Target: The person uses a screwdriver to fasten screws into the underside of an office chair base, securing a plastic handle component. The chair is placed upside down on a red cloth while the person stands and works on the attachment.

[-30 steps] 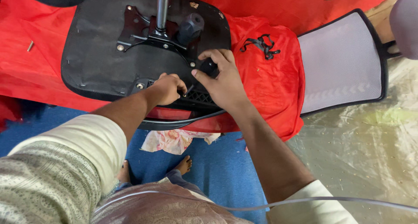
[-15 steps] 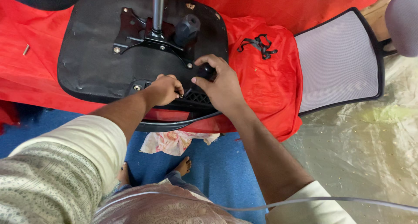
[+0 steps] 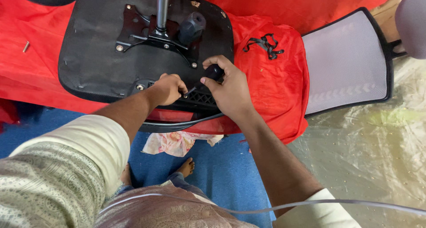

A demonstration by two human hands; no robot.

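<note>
**A:** What have I got in hand here?

**B:** Right hand (image 3: 230, 91) is wrapped around a black-handled screwdriver (image 3: 208, 76), tip angled down-left toward the front edge of the upturned office chair seat (image 3: 97, 55). Left hand (image 3: 167, 88) is clenched right at the tip, knuckles up. It looks like it's pinching a screw or steadying the shaft, but I can't tell which.

**A:** Where's the seat sitting?

**B:** Underside up on a red cloth (image 3: 275, 81), with the metal mounting plate (image 3: 151, 35) and gas-lift column (image 3: 162, 6) sticking up toward me. The black plastic bracket (image 3: 199, 99) at the near edge is what the tip is working on.

**A:** Handling?

**B:** I'd judge the seat pan as stiff and fairly heavy, so it won't shift under driver pressure. The cloth under it could slide, though. The screwdriver is light and rigid; grip it on the fat handle and keep the other hand low by the tip. The screw is small and easy to drop.

**A:** Blind spots?

**B:** The screw head and driver tip are hidden behind the left fingers. The column top is cut off by the frame. The mesh backrest (image 3: 346, 59) lies to the right, apart from the seat. A small loose fastener (image 3: 25, 46) sits on the cloth far left, too small to identify.
</note>
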